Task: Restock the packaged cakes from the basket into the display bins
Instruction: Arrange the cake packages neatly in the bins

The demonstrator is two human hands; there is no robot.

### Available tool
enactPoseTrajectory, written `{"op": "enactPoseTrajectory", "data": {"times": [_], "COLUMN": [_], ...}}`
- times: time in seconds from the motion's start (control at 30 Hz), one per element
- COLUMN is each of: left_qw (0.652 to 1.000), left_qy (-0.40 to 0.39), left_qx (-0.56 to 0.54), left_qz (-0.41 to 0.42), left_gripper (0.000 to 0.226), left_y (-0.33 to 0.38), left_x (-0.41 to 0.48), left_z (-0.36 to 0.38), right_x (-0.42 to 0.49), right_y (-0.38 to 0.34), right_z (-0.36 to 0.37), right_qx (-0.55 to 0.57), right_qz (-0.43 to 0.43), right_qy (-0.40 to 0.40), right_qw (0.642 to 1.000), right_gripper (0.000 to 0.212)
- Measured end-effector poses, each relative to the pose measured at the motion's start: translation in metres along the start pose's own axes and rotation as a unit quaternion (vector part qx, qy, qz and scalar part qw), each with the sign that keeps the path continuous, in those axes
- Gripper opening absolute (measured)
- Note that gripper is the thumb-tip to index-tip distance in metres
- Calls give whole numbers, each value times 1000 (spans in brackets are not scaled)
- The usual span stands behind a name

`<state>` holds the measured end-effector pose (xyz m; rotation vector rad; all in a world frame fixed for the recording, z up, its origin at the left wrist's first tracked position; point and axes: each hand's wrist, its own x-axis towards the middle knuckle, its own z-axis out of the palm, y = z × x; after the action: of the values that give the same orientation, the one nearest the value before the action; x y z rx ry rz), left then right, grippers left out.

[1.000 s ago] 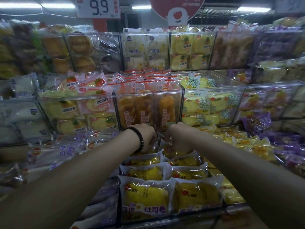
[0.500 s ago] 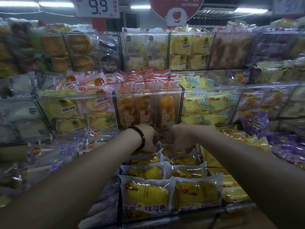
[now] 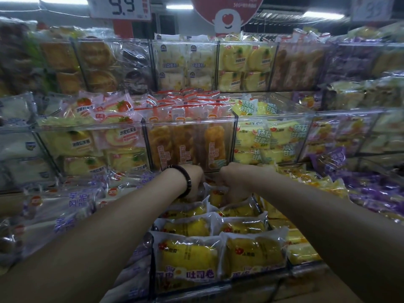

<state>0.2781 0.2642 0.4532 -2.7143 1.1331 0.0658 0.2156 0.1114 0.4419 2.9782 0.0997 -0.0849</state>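
Both hands reach to the far end of the low display bin (image 3: 303, 271), which is filled with yellow cake packets in two columns, running from near to far. The one packet that matters, the far yellow cake packet (image 3: 216, 196), stands half upright in the last row. It lies just below and between the two hands, and its long side goes left to right.

The left hand (image 3: 193, 179), with a dark bead bracelet (image 3: 185, 182) on the wrist, is at the left edge of this packet. The right hand (image 3: 235, 181) is at its right edge and seems a little nearer to it. Both arms are stretched almost straight, the wrists are bent down and the backs of the hands face the camera. The fingertips go down behind the wrapper, so I cannot tell if they pinch the packet or only press on it.

I judge that the next move is to push it down and back, under the clear orange bread bin (image 3: 190, 145) just beyond. The basket is not in view.
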Motion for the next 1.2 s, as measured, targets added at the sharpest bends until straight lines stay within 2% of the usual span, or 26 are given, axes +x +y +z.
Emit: {"op": "enactPoseTrajectory", "data": {"times": [0.07,0.17,0.33,0.47,0.57,0.7,0.83,1.0,1.2], "left_qw": [1000,1000,998,989,990,993,991,997,1000], "left_qy": [-5,-14,-45,-72,-72,-76,-90,-50,-7], "left_qx": [11,15,-35,-121,-113,-91,-95,-55,0], "left_qz": [-9,-6,-18,-46,-53,-25,-13,-16,-18], "left_gripper": [14,7,10,31,53,62,63,55,35], "left_y": [0,-4,-4,-8,-5,0,-2,4,17], "left_x": [1,0,-2,-2,0,-1,-4,-2,3], "left_z": [-2,-4,-2,-8,-9,-9,-12,-11,0], "right_x": [0,1,7,6,2,1,-5,-4,-3], "right_y": [-1,-2,-10,0,-1,1,2,-6,-9], "right_z": [-1,-12,-7,-10,-16,-9,-6,-4,-2], "right_qx": [-11,-16,-21,9,-3,-4,10,-21,-61], "right_qz": [14,29,11,17,8,10,9,18,26], "right_qy": [24,61,-19,-53,-78,-88,-58,8,18], "right_qw": [1000,998,1000,998,997,996,998,1000,998], "right_gripper": [46,33,33,28,24,23,8,27,20]}}
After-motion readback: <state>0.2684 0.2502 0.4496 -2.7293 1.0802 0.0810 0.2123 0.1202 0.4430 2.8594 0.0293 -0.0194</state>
